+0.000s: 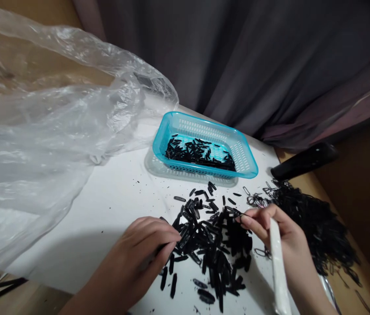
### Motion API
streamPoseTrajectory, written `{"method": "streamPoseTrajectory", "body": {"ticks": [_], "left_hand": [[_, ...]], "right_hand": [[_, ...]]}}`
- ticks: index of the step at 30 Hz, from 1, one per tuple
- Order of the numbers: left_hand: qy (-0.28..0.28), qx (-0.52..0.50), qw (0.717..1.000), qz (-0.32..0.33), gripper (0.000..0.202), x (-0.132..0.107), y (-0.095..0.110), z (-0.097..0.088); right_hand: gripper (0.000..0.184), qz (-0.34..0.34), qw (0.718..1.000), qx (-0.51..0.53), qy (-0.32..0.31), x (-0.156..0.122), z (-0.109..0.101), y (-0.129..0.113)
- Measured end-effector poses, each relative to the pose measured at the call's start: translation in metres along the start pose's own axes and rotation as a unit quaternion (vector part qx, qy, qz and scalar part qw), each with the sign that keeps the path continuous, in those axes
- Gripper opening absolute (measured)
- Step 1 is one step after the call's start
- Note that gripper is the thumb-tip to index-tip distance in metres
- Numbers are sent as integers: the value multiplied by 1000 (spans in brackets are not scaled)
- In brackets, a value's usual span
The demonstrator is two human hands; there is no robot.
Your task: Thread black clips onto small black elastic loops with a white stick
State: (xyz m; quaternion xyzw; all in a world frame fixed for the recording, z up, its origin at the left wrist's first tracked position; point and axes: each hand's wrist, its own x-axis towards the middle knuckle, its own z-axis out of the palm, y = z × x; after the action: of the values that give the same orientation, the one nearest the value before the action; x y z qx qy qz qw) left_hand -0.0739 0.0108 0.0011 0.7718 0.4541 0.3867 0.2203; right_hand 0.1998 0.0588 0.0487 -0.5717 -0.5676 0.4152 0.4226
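My left hand [145, 251] is closed at the left side of a spread pile of small black oblong pieces [204, 238]. Thumb and fingertips are pressed together; whatever may lie between them is hidden. At the pile's right edge my right hand [283, 232] pinches a small black piece [240, 215] between thumb and forefinger. A long white strip, like a wrapped handle [278, 271], lies along the same hand and slants toward me. Beyond the pile stands a blue plastic basket [204, 168], with many similar black pieces on its bottom.
Crumpled clear plastic sheeting [73, 113] covers the table's left side. On the right lies a heap of thin black loops [309, 223], with a black cylindrical object [303, 162] behind it. A dark curtain [237, 57] hangs at the back of the white table [106, 210].
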Motion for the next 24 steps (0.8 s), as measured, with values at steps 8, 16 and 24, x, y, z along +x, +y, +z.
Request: {"method": "streamPoseTrajectory", "body": {"ticks": [8, 16, 24], "left_hand": [[-7, -7, 1000, 12, 19, 0, -2, 2], [-11, -19, 1000, 6, 23, -3, -3, 5], [-14, -14, 1000, 8, 23, -5, -3, 3]], "right_hand": [[27, -18, 989, -8, -144, 15, 40, 13], [28, -120, 936, -265, -196, 25, 66, 4], [30, -120, 912, -322, -223, 30, 62, 0]]}}
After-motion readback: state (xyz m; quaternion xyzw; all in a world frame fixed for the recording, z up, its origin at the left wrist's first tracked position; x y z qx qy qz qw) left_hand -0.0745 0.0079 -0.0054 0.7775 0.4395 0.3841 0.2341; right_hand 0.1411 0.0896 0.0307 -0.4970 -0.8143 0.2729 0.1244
